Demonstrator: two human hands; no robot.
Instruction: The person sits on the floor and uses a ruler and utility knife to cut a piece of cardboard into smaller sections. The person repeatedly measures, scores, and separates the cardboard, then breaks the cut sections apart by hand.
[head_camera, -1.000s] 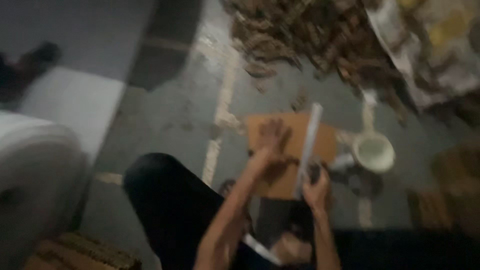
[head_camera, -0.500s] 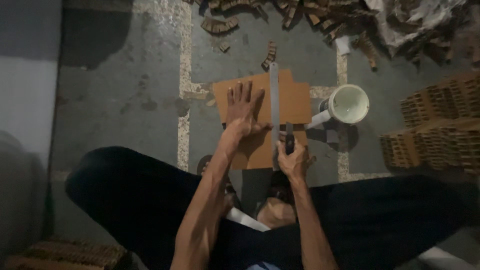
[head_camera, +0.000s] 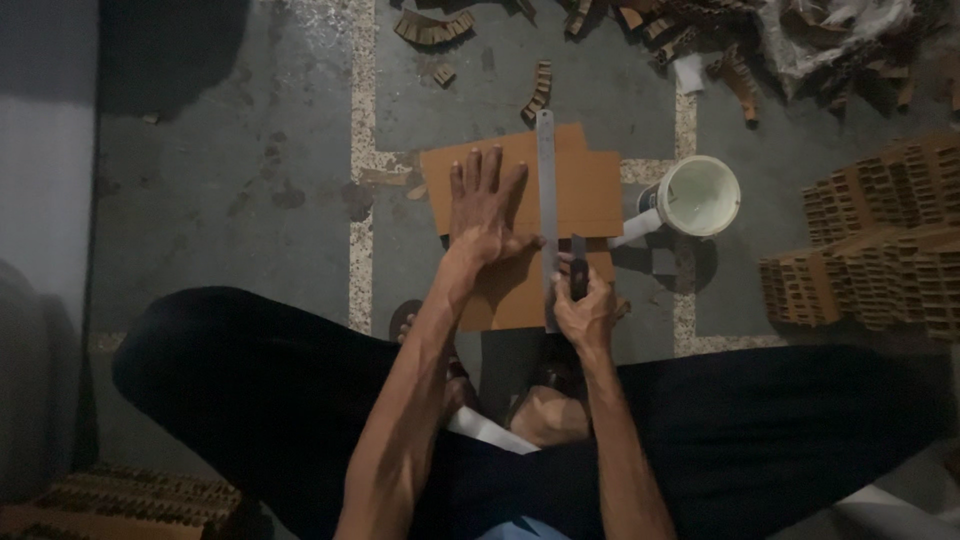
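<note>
Hands (head_camera: 480, 215) unmoved on cardboard (head_camera: 590, 185), ruler (head_camera: 546, 180).

Brown cardboard sheet (head_camera: 585, 185) lying flat on floor, stepped outline. Long steel ruler (head_camera: 546, 190) resting lengthwise across it, running away from person. Dark knife (head_camera: 578, 280) standing against ruler's rt edge, near sheet's near end.

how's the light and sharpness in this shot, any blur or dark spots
Head view: dim overall but sharp, no motion blur; the flat brown cardboard sheet and round white bucket are best lit; dark shadow fills the top-left corner and swallows detail on the black trousers.
</note>
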